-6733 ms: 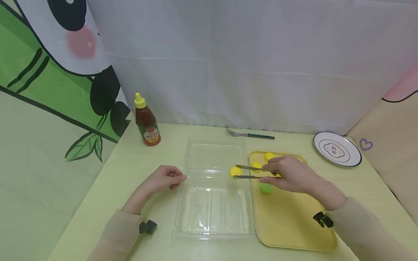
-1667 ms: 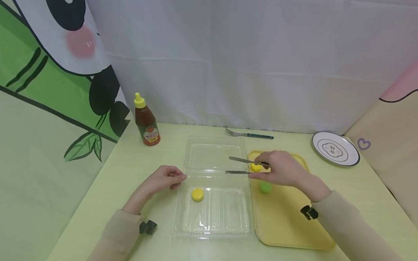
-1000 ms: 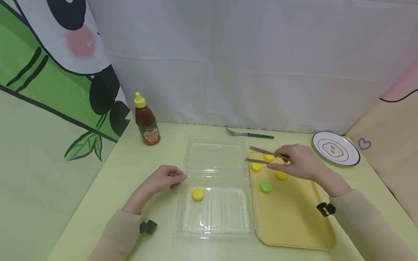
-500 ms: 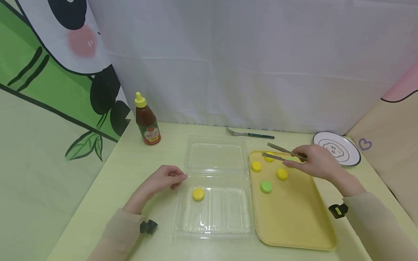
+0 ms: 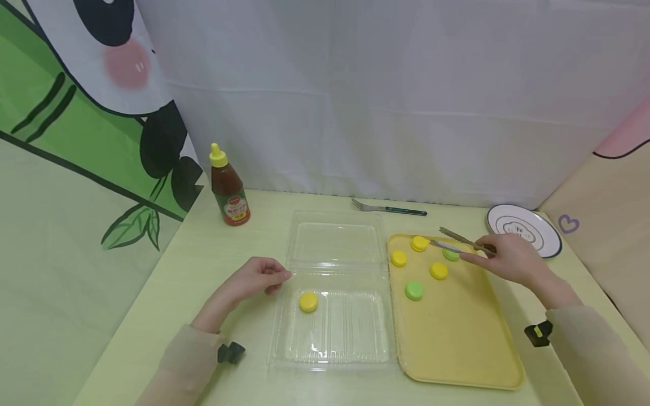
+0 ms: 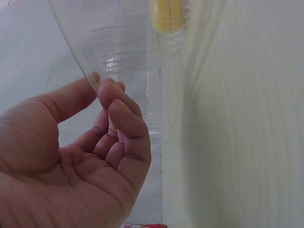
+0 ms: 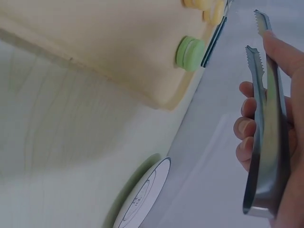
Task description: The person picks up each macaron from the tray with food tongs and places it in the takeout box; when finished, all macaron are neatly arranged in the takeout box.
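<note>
My left hand [image 5: 259, 276] pinches the left edge of an open, clear plastic clamshell box [image 5: 335, 361] between thumb and forefinger, as the left wrist view shows. One yellow macaron [image 5: 308, 302] lies in the near half of the box. In my right hand [image 5: 513, 256] I hold metal tongs [image 7: 270, 156], their serrated tips apart with nothing between them. They hover over the far right corner of a yellow tray [image 5: 457, 355]. On it lie three yellow macarons [image 5: 439, 270] and two green ones; the tongs partly cover the far green macaron [image 5: 451, 255].
A ketchup-like bottle [image 5: 231, 194] with a yellow cap stands at the back left. A fork [image 5: 391, 209] lies along the back of the table. Beyond the tray's far right corner sits a white plate [image 5: 545, 234] with a dark rim.
A yellow macaron, earlier held in the tongs, now lies in the box. My right hand has drawn the tongs rightward across the tray, lately a little nearer. The left hand has stayed put.
</note>
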`<state>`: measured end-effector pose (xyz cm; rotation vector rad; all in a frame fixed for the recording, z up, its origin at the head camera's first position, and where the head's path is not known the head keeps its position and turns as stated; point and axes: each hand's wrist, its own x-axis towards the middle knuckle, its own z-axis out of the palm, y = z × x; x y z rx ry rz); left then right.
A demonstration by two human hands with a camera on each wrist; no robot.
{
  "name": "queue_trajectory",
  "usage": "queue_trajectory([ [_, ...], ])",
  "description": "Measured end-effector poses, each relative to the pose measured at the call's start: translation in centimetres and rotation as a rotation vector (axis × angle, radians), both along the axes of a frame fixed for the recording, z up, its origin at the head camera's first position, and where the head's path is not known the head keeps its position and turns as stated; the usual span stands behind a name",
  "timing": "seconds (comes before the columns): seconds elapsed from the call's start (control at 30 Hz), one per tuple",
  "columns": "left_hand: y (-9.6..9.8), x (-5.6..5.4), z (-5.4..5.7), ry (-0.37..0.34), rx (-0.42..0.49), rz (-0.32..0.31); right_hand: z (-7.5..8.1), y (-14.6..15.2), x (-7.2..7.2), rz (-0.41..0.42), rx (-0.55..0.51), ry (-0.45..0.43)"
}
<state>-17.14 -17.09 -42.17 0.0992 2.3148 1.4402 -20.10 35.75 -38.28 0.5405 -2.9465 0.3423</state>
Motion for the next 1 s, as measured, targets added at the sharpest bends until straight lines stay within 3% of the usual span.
queue_trajectory([
  [0.27, 0.0, 0.0, 0.1, 0.001, -0.003, 0.0, -0.6, 1.3, 0.2, -0.041, 0.012, -0.059],
  [1.0, 0.0, -0.1, -0.2, -0.001, -0.001, -0.004, -2.5, 3.7, 1.2, -0.071, 0.032, -0.09],
])
